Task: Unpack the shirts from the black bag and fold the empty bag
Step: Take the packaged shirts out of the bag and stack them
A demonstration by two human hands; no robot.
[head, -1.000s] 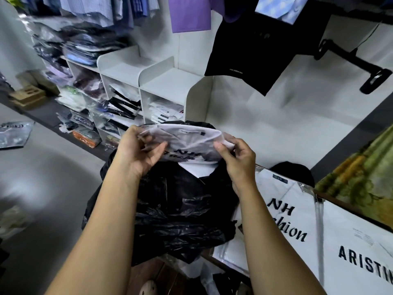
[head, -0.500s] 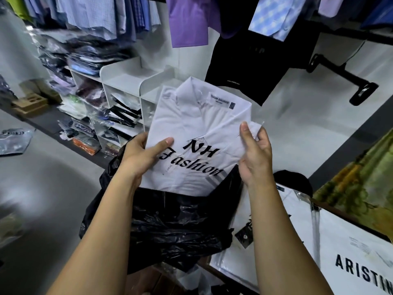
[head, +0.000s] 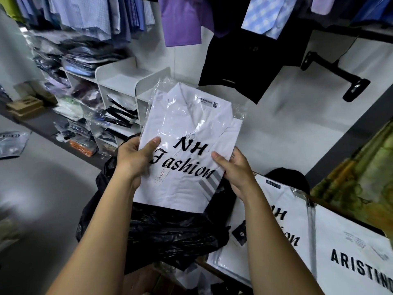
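We grip the wrapped white shirt (head: 187, 150) flat above the black bag (head: 170, 228) at 6 o'clock, left hand (head: 136, 158) pinching its 9 o'clock edge and right hand (head: 236, 169) its 3 o'clock edge, likely so it clears the bag's mouth uncreased.

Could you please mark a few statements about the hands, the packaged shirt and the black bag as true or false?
1. The left hand and the right hand both grip the packaged white shirt over the black bag. True.
2. The held shirt's wrapper reads ARISTINO. False: it reads NH Fashion. ARISTINO is printed on a flat package lying at the lower right.
3. A black garment hangs on the wall above the held shirt. True.
4. The white shelf unit's compartments are empty. False: the white shelf unit has packaged garments in its compartments.
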